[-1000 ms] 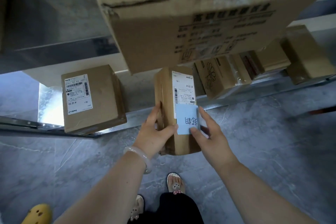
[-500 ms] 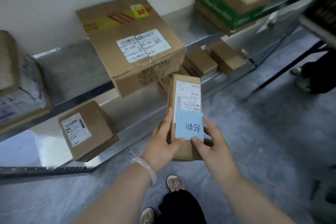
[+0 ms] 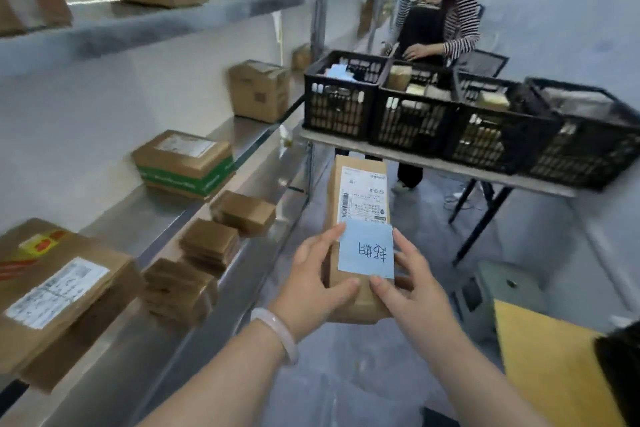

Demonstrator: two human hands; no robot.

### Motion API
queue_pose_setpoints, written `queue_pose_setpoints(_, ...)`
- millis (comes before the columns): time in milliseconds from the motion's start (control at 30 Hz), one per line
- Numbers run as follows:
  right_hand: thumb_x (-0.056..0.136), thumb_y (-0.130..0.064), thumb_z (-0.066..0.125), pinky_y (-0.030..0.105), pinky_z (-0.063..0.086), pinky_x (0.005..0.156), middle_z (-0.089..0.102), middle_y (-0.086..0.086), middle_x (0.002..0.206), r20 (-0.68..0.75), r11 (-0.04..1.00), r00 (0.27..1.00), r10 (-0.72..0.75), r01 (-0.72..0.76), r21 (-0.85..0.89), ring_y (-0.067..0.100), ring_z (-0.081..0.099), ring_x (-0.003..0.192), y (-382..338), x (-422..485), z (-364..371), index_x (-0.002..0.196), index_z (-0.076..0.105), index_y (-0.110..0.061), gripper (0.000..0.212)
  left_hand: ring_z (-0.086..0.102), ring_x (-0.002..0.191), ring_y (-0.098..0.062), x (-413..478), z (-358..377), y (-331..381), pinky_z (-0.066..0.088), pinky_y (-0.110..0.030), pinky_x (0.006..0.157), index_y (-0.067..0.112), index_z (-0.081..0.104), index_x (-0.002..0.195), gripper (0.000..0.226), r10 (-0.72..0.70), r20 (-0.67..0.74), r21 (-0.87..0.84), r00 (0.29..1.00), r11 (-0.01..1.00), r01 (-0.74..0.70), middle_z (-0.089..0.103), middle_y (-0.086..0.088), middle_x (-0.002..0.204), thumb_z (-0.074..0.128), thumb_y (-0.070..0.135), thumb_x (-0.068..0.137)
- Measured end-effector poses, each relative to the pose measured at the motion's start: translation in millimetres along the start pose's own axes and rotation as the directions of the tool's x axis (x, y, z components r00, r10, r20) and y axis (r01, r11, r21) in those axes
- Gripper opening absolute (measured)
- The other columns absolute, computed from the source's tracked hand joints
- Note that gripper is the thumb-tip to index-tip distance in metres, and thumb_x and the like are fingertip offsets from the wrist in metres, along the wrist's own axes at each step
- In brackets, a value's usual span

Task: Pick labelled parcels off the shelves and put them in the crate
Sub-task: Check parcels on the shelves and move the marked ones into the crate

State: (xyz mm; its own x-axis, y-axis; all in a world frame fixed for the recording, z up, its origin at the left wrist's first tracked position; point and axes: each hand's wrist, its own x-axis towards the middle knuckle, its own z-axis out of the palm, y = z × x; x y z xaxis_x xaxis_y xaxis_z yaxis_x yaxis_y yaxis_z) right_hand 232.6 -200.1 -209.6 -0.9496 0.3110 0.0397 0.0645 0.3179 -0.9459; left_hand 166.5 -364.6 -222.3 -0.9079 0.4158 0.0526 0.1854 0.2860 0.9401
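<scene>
Both hands were clamped on one parcel at the lower centre of the frame. The left hand [image 3: 311,282] gripped its left edge with the thumb laid over the face. The right hand [image 3: 412,298] held the right edge, its thumb pinning the lower corner of a blue note [image 3: 367,250] to the top. The parcel [image 3: 363,194], a slim brown carton with a white shipping label, was clear of the shelves and carried in the air, its long end pointing away.

Down the left of the frame ran the steel shelves [image 3: 156,218], with other cartons [image 3: 183,163] lying on them. Right of centre, in the upper half, four black crates [image 3: 341,107] stood in a row on a bench [image 3: 433,163], each already holding goods. Another person [image 3: 436,10] stood behind it with a hand at the second crate.

The step in hand looked to be the carry to a crate. Done well, both hands would stay on until the carton was over the rim, and the right thumb would stay on the note so it could not slide off. Which crate was meant I could not tell. The parcel would best be lowered into a gap, not dropped, and kept clear of the other person's hand.
</scene>
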Motion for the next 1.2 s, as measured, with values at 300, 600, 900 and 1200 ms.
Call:
queue_pose_setpoints(300,0.087,-0.025,0.071,0.034,0.053,0.093,0.053,-0.02,0.13,-0.378,0.999,0.926,0.013,-0.025,-0.026,0.006,0.056,0.115,-2,-23,-172,0.138,0.043,-0.047,0.062,0.042,0.111,0.014,70,142,118,0.044,-0.01,0.089,0.06,0.033,0.133,0.072,0.209,0.347,-0.131,0.914,0.976,-0.173,0.035,0.022,0.131,0.067,0.016,0.087)
queue_pose_setpoints(600,0.09,-0.039,0.065,0.03,0.04,0.095,0.044,-0.014,0.142,-0.698,0.982,0.692,0.184,-0.095,0.164,0.007,0.05,0.121,-13,-57,-315,0.145,0.03,-0.043,0.066,0.062,0.112,-0.013,105,249,208,0.055,-0.036,0.094,0.069,0.042,0.124,0.067,0.273,0.703,-0.235,0.656,0.961,-0.147,0.054,0.007,0.135,0.065,0.016,0.09)
queue_pose_setpoints(900,0.09,-0.036,0.067,0.039,0.055,0.065,0.07,-0.005,0.101,-0.819,0.832,0.275,0.503,0.102,0.545,0.022,0.067,0.097,-2,-99,-409,0.139,0.037,-0.04,0.058,0.057,0.116,-0.007,132,356,278,0.051,-0.024,0.094,0.071,0.037,0.129,0.064,0.262,0.946,-0.21,0.193,0.944,-0.253,0.047,0.024,0.137,0.065,0.032,0.087)
queue_pose_setpoints(1200,0.087,-0.022,0.072,0.052,0.055,0.083,0.062,-0.003,0.127,-0.849,0.809,-0.255,0.462,0.513,0.286,0.019,0.062,0.11,11,-123,-423,0.146,0.023,-0.047,0.081,0.067,0.105,-0.011,126,448,283,0.056,-0.041,0.089,0.052,0.049,0.128,0.056,0.212,0.955,-0.252,0.209,0.949,0.191,0.061,0.008,0.125,0.076,0.033,0.083)
